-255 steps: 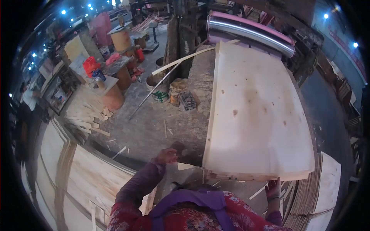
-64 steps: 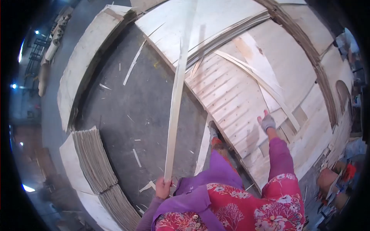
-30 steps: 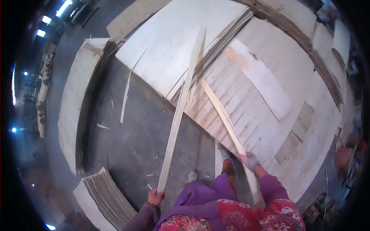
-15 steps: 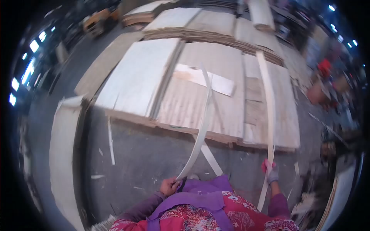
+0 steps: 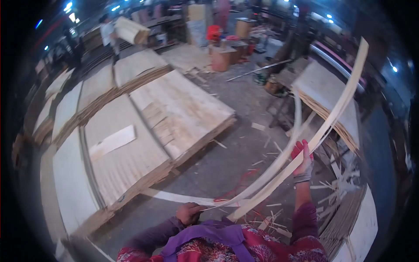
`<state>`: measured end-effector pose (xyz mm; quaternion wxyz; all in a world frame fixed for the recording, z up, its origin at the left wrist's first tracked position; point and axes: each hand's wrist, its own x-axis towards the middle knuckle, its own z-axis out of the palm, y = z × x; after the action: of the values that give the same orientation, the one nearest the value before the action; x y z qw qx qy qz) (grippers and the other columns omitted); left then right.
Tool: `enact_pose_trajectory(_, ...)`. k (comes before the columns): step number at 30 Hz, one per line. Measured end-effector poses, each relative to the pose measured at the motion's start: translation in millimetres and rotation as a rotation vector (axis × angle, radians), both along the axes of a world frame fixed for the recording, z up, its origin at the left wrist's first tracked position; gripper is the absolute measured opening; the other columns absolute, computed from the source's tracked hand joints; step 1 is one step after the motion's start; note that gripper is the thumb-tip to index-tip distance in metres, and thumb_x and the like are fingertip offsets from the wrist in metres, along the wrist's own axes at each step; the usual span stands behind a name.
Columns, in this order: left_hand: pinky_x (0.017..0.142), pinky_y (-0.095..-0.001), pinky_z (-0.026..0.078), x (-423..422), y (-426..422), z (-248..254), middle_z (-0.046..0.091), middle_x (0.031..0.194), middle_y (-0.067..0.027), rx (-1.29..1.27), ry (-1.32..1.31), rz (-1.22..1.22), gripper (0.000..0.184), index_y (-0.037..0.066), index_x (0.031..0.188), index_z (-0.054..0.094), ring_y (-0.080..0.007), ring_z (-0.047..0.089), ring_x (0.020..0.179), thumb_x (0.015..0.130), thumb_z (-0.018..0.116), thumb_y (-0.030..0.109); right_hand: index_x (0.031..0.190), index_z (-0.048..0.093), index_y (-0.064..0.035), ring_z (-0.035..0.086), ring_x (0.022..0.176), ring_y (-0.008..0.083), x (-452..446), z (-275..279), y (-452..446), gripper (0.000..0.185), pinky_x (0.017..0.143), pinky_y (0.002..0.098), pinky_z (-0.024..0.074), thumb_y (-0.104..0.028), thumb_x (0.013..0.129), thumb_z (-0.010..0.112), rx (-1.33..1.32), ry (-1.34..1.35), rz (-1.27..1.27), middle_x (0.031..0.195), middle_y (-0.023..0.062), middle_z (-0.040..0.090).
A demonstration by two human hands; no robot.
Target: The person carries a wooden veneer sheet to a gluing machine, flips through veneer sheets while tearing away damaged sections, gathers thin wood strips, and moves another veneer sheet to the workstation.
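Note:
My left hand (image 5: 189, 213), near the bottom centre, is closed on the end of a thin pale veneer strip (image 5: 276, 165) that bends up to the right. My right hand (image 5: 304, 162), in a light glove with reddish fingers, is wrapped round a wider veneer strip (image 5: 334, 114). That wider strip runs from near my apron up to the upper right. The two strips lie close beside each other between my hands. At the right, beyond the strips, a stack of veneer sheets (image 5: 324, 90) rests in front of a shiny roller (image 5: 331, 60).
Low stacks of sheets (image 5: 124, 144) fill the left. A loose pale piece (image 5: 114, 142) lies on one. Offcuts (image 5: 273, 220) litter the floor at lower right, beside an upright-edged stack (image 5: 345, 222). Behind at left stands a person (image 5: 107, 35) near a rolled bundle (image 5: 131, 30).
The view has swung right, from the stacks towards the roller. Both hands still hold their strips; the right-hand strip now slants up to the right, and the left-hand one bends further right.

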<state>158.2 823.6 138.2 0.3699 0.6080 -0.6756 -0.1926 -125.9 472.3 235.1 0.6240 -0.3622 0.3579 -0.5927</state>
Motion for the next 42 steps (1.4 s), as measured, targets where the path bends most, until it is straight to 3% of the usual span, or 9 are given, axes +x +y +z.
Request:
enact_pose_trajectory(6, 0.056, -0.04, 0.045, -139, -128, -6, 0.058, 0.074, -0.0124, -0.092, -0.033, -0.242, 0.027, 0.01, 0.098, 0.06, -0.0311, 0.056, 0.066, 0.071, 0.059, 0.008, 0.112, 0.052, -0.0198, 0.054, 0.095, 0.0196, -216, 25, -16, 0.033, 0.074, 0.0389, 0.0463, -0.037, 0.084, 0.053, 0.06, -0.35, -0.096, 0.099, 0.0028, 0.057)
enact_pose_trajectory(14, 0.07, -0.038, 0.047, -254, -223, -29, 0.061, 0.091, -0.0132, 0.214, -0.087, -0.485, 0.033, 0.015, 0.106, 0.058, -0.0324, 0.058, 0.082, 0.073, 0.058, 0.02, 0.12, 0.042, -0.0163, 0.059, 0.069, 0.0115, -408, 4, 12, 0.036, 0.054, 0.0264, 0.052, -0.031, 0.087, 0.05, -0.086, -0.379, -0.401, 0.095, 0.0067, 0.06)
enact_pose_trajectory(18, 0.084, -0.0381, 0.042, -292, -264, -38, 0.057, 0.107, -0.0155, 0.22, 0.065, -0.716, 0.048, 0.013, 0.116, 0.051, -0.032, 0.052, 0.102, 0.072, 0.061, 0.028, 0.121, 0.044, -0.016, 0.056, 0.061, 0.01, -444, 16, 13, 0.037, 0.052, 0.0262, 0.0496, -0.033, 0.088, 0.047, -0.215, -0.463, -0.362, 0.085, 0.003, 0.061)
enact_pose_trajectory(22, 0.094, -0.0395, 0.034, -345, -329, 19, 0.049, 0.118, -0.018, 0.461, 0.061, -0.972, 0.063, 0.008, 0.123, 0.043, -0.0331, 0.042, 0.114, 0.07, 0.063, 0.034, 0.121, 0.044, -0.0152, 0.055, 0.06, 0.0108, -465, 36, -5, 0.039, 0.053, 0.0262, 0.0484, -0.038, 0.09, 0.041, -0.28, -0.478, -0.454, 0.082, 0.0017, 0.061)
enact_pose_trajectory(30, 0.098, -0.0415, 0.028, -437, -461, -24, 0.039, 0.127, -0.0171, -0.006, -0.001, -1.023, 0.08, 0.005, 0.127, 0.035, -0.0361, 0.034, 0.118, 0.066, 0.065, 0.047, 0.117, 0.048, -0.0085, 0.049, 0.062, 0.0075, -512, 102, -27, 0.043, 0.058, 0.0221, 0.0445, -0.039, 0.087, 0.046, -0.506, -0.437, -0.761, 0.085, 0.001, 0.058)
enact_pose_trajectory(33, 0.096, -0.0429, 0.027, -465, -500, -22, 0.04, 0.125, -0.016, -0.088, -0.006, -0.83, 0.084, 0.007, 0.128, 0.035, -0.0345, 0.037, 0.116, 0.063, 0.066, 0.05, 0.119, 0.046, -0.011, 0.053, 0.067, 0.0112, -533, 85, -26, 0.045, 0.06, 0.0243, 0.0466, -0.041, 0.085, 0.049, -0.506, -0.347, -0.879, 0.089, 0.0028, 0.059)
enact_pose_trajectory(38, 0.094, -0.0441, 0.024, -489, -550, -35, 0.043, 0.119, -0.0152, 0.002, -0.114, -0.939, 0.083, 0.012, 0.127, 0.038, -0.0329, 0.04, 0.11, 0.06, 0.067, 0.051, 0.117, 0.047, -0.0108, 0.054, 0.067, 0.0116, -542, 35, -35, 0.045, 0.061, 0.0248, 0.047, -0.041, 0.084, 0.05, -0.351, -0.444, -1.064, 0.086, 0.0028, 0.058)
enact_pose_trajectory(40, 0.093, -0.0416, 0.029, -490, -568, -61, 0.047, 0.116, -0.0148, 0.28, -0.507, -0.996, 0.081, 0.012, 0.127, 0.038, -0.0311, 0.044, 0.108, 0.061, 0.067, 0.051, 0.113, 0.048, -0.0103, 0.054, 0.068, 0.0134, -557, 8, -44, 0.044, 0.064, 0.0278, 0.0473, -0.042, 0.082, 0.052, -0.278, -0.476, -1.027, 0.087, 0.0032, 0.058)
enact_pose_trajectory(42, 0.086, -0.0388, 0.038, -480, -579, -97, 0.054, 0.107, -0.0153, 0.529, -0.255, -1.039, 0.064, 0.008, 0.122, 0.043, -0.0304, 0.052, 0.1, 0.07, 0.064, 0.04, 0.112, 0.049, -0.0099, 0.055, 0.069, 0.0148, -569, -24, -60, 0.044, 0.067, 0.0295, 0.047, -0.042, 0.081, 0.053, -0.245, -0.539, -1.015, 0.088, 0.0039, 0.058)
